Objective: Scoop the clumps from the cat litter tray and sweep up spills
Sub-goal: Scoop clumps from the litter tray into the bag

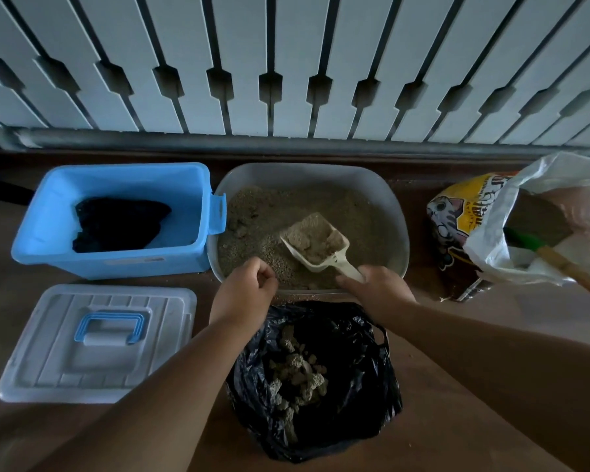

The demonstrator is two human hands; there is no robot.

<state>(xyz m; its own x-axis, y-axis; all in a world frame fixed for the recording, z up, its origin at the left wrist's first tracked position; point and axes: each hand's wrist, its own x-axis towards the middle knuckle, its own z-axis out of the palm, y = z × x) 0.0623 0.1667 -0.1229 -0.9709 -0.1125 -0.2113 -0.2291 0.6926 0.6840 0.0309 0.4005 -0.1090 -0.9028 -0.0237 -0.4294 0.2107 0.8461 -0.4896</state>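
Note:
A grey litter tray (394,212) full of sandy litter stands on the floor in front of me. My right hand (377,284) grips the handle of a cream scoop (315,243), which holds a clump and loose litter above the tray. My left hand (244,291) hovers over the tray's near rim with its fingers curled in; whether it pinches anything is unclear. Below both hands lies an open black plastic bag (355,396) with several clumps inside.
A blue bin (116,260) with a dark cloth inside stands left of the tray, its pale lid (96,342) on the floor before it. At right lean a yellow litter bag (457,216) and a white sack (511,199) with a wooden-handled tool (573,267). A slatted fence (286,63) runs behind.

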